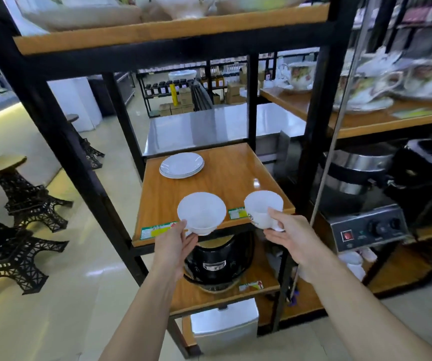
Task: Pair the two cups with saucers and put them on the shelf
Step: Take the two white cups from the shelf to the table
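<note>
I hold one white cup in each hand in front of the wooden shelf [222, 178]. My left hand [174, 246] grips the left cup [201, 212] from below at its near side. My right hand [287, 234] pinches the right cup [263, 208], which bears a small printed mark, at its handle side. Both cups hang over the shelf's front edge, upright and empty. Two stacked white saucers [181, 165] lie at the shelf's back left, well beyond the cups.
Black metal posts [61, 142] frame the shelf. A black appliance [217, 259] sits on the shelf below. To the right stand a machine with knobs [368, 227] and floral tea sets [366, 92] higher up. Tower-shaped stools [14, 194] stand on the floor at left.
</note>
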